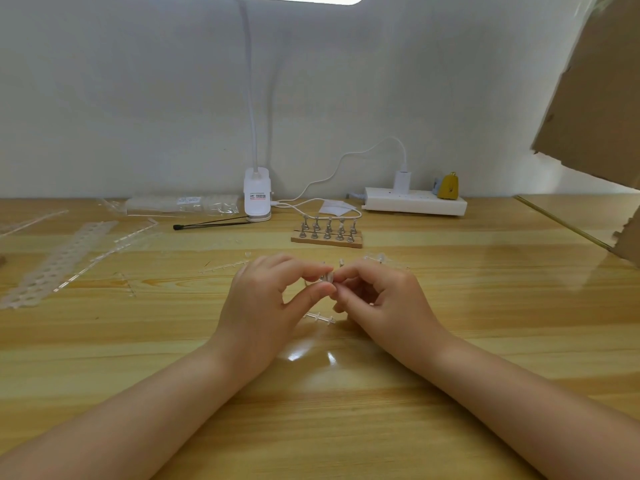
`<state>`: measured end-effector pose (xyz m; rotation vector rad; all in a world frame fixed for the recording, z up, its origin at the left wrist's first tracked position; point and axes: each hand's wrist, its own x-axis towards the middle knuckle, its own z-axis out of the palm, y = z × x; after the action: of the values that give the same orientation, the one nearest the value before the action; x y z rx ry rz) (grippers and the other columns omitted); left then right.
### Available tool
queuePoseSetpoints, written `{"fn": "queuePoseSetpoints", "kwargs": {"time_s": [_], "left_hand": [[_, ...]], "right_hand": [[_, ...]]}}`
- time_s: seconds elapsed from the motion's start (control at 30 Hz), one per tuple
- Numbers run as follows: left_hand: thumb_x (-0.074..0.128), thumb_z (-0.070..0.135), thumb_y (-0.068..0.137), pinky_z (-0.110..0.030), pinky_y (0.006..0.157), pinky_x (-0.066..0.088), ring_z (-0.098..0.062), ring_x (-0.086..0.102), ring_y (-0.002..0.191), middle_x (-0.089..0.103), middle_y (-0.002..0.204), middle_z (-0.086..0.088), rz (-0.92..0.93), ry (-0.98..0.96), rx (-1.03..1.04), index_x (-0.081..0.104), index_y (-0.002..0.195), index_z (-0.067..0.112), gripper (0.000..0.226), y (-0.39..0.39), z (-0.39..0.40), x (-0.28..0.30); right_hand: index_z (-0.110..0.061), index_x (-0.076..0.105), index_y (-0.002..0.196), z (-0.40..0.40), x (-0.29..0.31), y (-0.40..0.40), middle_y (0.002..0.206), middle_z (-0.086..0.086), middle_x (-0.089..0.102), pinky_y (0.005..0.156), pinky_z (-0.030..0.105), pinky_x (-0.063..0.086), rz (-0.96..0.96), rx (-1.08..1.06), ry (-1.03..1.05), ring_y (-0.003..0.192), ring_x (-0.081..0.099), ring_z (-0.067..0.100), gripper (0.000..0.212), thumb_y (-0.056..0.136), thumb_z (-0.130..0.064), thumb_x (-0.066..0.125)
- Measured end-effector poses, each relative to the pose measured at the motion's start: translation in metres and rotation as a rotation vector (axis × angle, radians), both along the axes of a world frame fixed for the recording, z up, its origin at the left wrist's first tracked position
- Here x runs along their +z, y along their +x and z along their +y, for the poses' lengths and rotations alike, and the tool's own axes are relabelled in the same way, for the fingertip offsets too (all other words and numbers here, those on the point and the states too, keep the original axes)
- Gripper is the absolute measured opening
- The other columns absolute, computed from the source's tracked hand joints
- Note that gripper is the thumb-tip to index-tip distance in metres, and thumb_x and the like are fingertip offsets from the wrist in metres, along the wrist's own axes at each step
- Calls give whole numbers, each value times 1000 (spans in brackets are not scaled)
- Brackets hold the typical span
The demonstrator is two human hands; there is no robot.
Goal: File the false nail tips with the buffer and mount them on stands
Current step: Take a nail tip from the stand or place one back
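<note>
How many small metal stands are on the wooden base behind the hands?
10 stands show, in two rows of five on the wooden base, one row behind the other, near the lamp clip. None seems hidden.

both forearms reach in from the bottom corners, bare, angling toward each other and meeting at the middle. the left hand (263, 306) sits with its back to the camera, thumb and index finger curled forward into a pinch, their tips pressed close together. the right hand (384, 299) mirrors it, knuckles up, index finger and thumb curled inward, the other fingers tucked loosely beneath. the fingertips of the two hands are touching, or all but touching, at one point between them. both wrists are low and the forearms lie nearly flat.
</note>
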<state>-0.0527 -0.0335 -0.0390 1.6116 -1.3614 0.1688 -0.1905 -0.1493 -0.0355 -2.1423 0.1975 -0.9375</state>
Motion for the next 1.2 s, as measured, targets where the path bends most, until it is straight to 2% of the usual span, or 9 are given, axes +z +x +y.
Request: {"fn": "queuePoseSetpoints", "kwargs": {"time_s": [0.23,0.37,0.43,0.6,0.67,0.77,0.9,1.07,1.2], "left_hand": [[58,61,76,-49,85,48,-8,57,95,64,95,22,78,7,-28,68,90,48,22,-4,1,2],[60,62,79,-48,86,49,-10,59,97,65,96,21,74,4,-42,66,99,48,25,-5,3,3],[62,60,79,-49,85,49,-10,60,95,65,95,21,78,0,-31,68,95,48,21,-6,2,2],[67,60,76,-44,85,49,-4,59,91,64,94,29,86,20,37,67,104,42,33,-9,3,2],[67,58,78,-41,82,50,-4,60,88,64,92,31,89,-6,70,68,96,41,25,-9,4,4],[62,57,78,-40,78,50,-6,60,84,68,77,23,88,-13,81,73,82,33,27,-10,5,6],[71,35,82,-40,80,47,-7,60,82,68,70,18,79,16,79,73,71,30,12,-11,6,6],[73,28,80,-29,80,45,-6,59,83,67,76,24,70,46,45,62,65,47,26,-14,10,7],[76,26,79,-30,80,46,-7,60,81,66,69,21,44,37,40,61,65,48,30,-15,12,6]], "right_hand": [[-12,69,91,-2,0,-2,71,2,67,60,33,56,-32,20,-58,67,68,13,7,88,-6,67],[-11,69,91,-1,1,-3,71,0,66,58,35,54,-63,28,-112,65,66,15,8,87,-5,68],[-11,71,90,-1,0,-2,70,-1,66,59,38,53,-65,-10,-117,64,65,17,7,86,-5,69],[-15,71,85,-2,1,0,71,-9,65,60,29,51,-75,-138,-192,65,61,10,8,82,-8,74],[-15,71,85,-2,1,0,72,-9,65,60,28,50,-78,-152,-212,66,60,9,6,82,-10,75],[-13,72,86,0,1,0,73,-7,67,61,29,51,-69,-153,-259,66,61,10,4,82,-12,74],[-9,72,85,2,1,-2,73,-4,67,61,32,50,-63,-141,-343,66,61,12,2,84,-9,72],[-7,71,84,2,1,-5,75,-2,68,61,27,51,-44,-143,-457,66,60,11,5,82,-4,74],[-6,71,84,2,2,-8,74,-1,67,63,16,46,-38,-129,-523,66,58,8,6,81,-2,74]]}}
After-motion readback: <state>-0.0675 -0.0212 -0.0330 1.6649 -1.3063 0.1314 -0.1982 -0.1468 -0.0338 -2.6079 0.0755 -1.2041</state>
